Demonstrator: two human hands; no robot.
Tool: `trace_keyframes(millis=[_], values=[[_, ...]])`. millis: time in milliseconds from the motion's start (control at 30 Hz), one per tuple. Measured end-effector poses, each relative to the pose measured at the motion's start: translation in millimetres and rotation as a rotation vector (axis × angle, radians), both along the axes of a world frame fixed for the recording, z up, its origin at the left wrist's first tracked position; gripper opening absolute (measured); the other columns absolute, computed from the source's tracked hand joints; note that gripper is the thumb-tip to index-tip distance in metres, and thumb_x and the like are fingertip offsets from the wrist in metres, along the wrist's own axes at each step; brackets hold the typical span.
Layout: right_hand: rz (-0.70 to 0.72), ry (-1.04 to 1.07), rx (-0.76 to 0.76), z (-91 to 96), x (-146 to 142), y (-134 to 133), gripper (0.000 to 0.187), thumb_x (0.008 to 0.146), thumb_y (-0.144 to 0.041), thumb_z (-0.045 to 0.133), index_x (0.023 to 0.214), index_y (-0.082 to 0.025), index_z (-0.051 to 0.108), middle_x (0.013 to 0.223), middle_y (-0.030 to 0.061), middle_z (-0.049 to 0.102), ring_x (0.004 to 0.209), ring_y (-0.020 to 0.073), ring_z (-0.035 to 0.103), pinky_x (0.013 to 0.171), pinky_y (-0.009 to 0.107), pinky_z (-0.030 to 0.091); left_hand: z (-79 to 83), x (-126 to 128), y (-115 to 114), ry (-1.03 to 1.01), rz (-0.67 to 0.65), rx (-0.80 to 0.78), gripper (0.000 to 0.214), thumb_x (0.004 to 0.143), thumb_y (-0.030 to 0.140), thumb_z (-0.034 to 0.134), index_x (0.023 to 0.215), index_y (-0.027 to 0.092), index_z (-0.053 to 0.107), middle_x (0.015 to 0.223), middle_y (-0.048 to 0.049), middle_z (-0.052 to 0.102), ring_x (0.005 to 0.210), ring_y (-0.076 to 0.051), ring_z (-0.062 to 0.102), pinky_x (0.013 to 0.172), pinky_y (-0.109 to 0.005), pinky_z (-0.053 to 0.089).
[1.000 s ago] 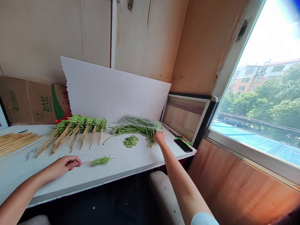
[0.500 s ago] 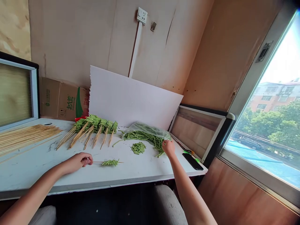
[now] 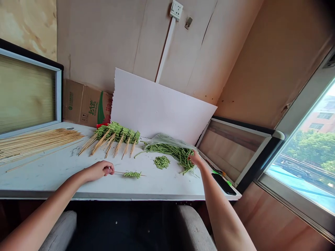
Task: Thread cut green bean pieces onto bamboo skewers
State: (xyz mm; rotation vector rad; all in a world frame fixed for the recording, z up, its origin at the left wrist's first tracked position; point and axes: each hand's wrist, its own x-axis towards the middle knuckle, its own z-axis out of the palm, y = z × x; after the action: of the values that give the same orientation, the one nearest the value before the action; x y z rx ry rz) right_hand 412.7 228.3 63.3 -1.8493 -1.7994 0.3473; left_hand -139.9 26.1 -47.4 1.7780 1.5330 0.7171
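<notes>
My left hand (image 3: pixel 101 170) is closed on the bare end of a bamboo skewer (image 3: pixel 119 172), which lies low over the table, pointing right. Curled green bean pieces (image 3: pixel 132 174) are threaded along it. My right hand (image 3: pixel 195 159) has its fingers curled at the right end of a heap of long green beans (image 3: pixel 170 150); whether they pinch beans or bag is hidden. A clear plastic bag (image 3: pixel 171 140) partly covers that heap. Between my hands sits a small pile of cut bean pieces (image 3: pixel 161 162).
Filled bean skewers (image 3: pixel 119 132) are stacked at the back, sticks toward me. Loose bamboo skewers (image 3: pixel 39 141) lie at left. A black phone (image 3: pixel 223 184) rests near the white table's (image 3: pixel 157 186) right corner. A white board (image 3: pixel 159 108) and a cardboard box (image 3: pixel 86 104) stand behind.
The view has swung left, so everything sits further right in the picture. My right hand has shifted slightly at the beans, and bag film now shows below it. My left hand keeps the skewer.
</notes>
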Motion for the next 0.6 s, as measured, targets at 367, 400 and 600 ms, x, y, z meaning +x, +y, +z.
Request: trace_keyframes(millis=[367, 400, 600], values=[[0.039, 0.231, 0.088, 22.7, -15, 12, 0.085, 0.084, -0.011, 0.049, 0.167, -0.013, 0.029, 0.140, 0.0178, 0.068, 0.088, 0.0189, 0.073, 0.062, 0.022, 0.054, -1.3, -4, -1, -0.026, -0.001, -0.009, 0.043, 0.081, 0.059, 0.057, 0.093, 0.020, 0.072, 0.107, -0.0120, 0.078, 0.091, -0.028, 0.067, 0.078, -0.034, 0.051], [0.035, 0.216, 0.099, 21.0, -16, 13, 0.085, 0.084, -0.011, 0.049, 0.166, -0.013, 0.030, 0.144, 0.0185, 0.066, 0.092, 0.0194, 0.073, 0.065, 0.023, 0.055, -1.8, -4, 0, -0.030, -0.001, -0.013, 0.044, 0.080, 0.059, 0.058, 0.093, 0.020, 0.072, 0.107, -0.0123, 0.078, 0.091, -0.028, 0.067, 0.079, -0.034, 0.051], [-0.039, 0.011, 0.247, 11.5, -10, 17, 0.077, 0.079, -0.007, 0.048, 0.156, -0.015, 0.050, 0.141, 0.0171, 0.069, 0.114, 0.0233, 0.071, 0.088, 0.028, 0.057, 0.0, -2, -1, -0.039, 0.002, -0.008, 0.044, 0.079, 0.059, 0.058, 0.093, 0.020, 0.072, 0.107, -0.0128, 0.078, 0.092, -0.028, 0.067, 0.080, -0.034, 0.051]])
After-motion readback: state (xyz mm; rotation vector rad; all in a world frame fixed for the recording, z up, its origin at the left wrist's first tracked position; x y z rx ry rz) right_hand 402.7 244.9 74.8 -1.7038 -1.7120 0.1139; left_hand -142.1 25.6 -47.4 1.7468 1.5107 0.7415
